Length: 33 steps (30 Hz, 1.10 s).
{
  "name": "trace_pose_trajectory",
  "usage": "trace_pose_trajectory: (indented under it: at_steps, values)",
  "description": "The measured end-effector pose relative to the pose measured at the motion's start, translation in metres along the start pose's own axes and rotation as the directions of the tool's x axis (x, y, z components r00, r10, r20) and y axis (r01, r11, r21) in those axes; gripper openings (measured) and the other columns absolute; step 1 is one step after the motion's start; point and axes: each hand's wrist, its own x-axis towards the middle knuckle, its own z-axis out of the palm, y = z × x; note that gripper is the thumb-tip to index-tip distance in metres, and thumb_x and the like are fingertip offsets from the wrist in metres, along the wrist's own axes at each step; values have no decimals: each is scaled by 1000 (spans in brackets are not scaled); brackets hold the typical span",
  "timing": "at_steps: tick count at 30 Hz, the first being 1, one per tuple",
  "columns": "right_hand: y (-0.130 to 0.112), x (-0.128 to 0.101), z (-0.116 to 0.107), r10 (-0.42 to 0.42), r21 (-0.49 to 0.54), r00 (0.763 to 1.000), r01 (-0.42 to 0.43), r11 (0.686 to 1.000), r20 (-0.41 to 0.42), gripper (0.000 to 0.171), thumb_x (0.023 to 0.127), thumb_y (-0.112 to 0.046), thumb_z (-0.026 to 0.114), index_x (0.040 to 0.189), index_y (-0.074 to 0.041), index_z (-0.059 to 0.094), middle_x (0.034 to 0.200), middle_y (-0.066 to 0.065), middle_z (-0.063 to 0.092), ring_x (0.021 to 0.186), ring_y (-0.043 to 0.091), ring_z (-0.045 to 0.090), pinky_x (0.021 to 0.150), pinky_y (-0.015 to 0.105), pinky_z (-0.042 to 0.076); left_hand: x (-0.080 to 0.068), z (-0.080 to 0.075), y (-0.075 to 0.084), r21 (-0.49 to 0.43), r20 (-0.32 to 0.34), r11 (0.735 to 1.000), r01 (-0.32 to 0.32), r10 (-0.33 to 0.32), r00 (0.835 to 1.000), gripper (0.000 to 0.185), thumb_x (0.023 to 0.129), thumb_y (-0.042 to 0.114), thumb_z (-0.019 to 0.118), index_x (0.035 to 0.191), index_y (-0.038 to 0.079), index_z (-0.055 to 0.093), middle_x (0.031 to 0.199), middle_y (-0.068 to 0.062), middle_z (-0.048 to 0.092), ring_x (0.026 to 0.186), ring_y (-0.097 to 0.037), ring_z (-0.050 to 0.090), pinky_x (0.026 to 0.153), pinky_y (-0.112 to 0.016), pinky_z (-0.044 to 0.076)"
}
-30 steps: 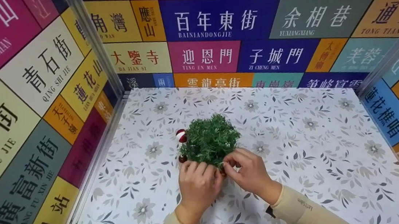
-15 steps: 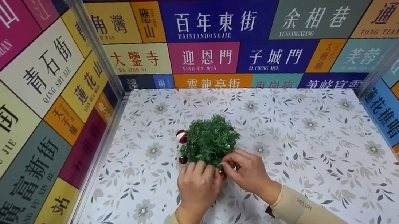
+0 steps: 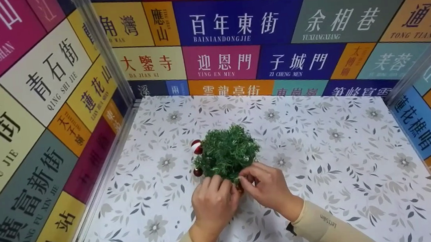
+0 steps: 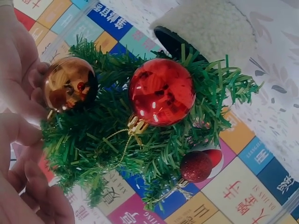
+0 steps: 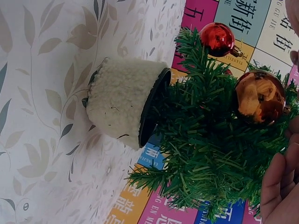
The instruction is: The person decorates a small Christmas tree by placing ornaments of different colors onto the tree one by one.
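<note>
A small Christmas tree stands on the table, its pot wrapped in white fleece. My left hand and right hand meet at its near side, fingers curled. The left hand's fingers lie at the branches. The right hand's fingers are close to the cap of a shiny gold bauble, which hangs between both hands. What exactly the fingertips pinch is mostly hidden. A shiny red bauble and a glittery dark red bauble hang on the tree's left side.
A red-and-white bauble hangs at the tree's left edge. The table has a white cover printed with leaves and flowers. Sign-patterned panels rise behind and at both sides, with metal posts at the corners.
Both hands stay at the near side of the tree, with only slight finger movement. The tree and its baubles hardly move.
</note>
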Motion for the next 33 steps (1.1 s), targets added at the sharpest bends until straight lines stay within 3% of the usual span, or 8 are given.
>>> trace_pose_trajectory:
  at_steps: [6,11,14,20,23,29,33]
  values:
    - [1,0,0,-6,-9,1000,6,1000,1,9,93,-22,66,88,-19,73,75,-14,57,56,0,48,47,16,40,1,2,-3,-22,-25,1000,0,0,1000,13,77,15,66,65,12,61,96,-7,65,82,-29,61,76,-49,51]
    - [0,1,1,-12,-4,1000,12,1000,0,7,92,-20,68,88,-17,73,75,-13,58,55,3,51,48,16,41,0,3,-7,-56,-31,998,-10,9,999,14,76,15,70,65,11,62,118,-11,66,106,-33,62,96,-56,45]
    - [0,1,1,-12,-3,1000,12,1000,-3,6,91,-19,69,87,-17,73,76,-13,58,56,1,51,49,16,42,-1,4,-7,-81,-27,997,-5,3,1000,13,77,13,69,66,11,62,122,-12,66,109,-34,63,95,-52,49]
    - [-2,2,2,-14,-2,1000,14,1000,-12,9,93,-21,67,87,-16,73,77,-14,59,59,-3,50,49,15,43,-4,3,-7,-124,-43,992,-11,6,999,11,77,11,67,69,10,60,120,-11,67,96,-29,68,68,-38,59]
    - [-4,3,2,-6,4,1000,6,1000,-16,10,94,-22,66,88,-17,73,77,-14,59,59,-3,49,49,15,43,-4,2,-8,-140,-33,990,-15,11,999,9,78,11,67,71,9,61,116,-11,66,97,-29,67,67,-38,58]
    - [-6,3,2,7,15,1000,-6,1000,-20,6,90,-17,68,89,-21,72,77,-16,58,56,0,50,49,15,41,-6,-2,-8,-68,20,997,23,-21,1000,9,80,17,68,72,14,65,89,-5,62,82,-26,61,64,-37,55]
    - [-6,3,3,0,19,1000,1,1000,-24,6,89,-16,69,89,-21,72,78,-16,58,56,1,51,50,15,41,-7,-2,-10,-59,35,998,39,-37,999,10,80,18,69,72,14,66,83,-2,62,77,-26,61,67,-41,53]
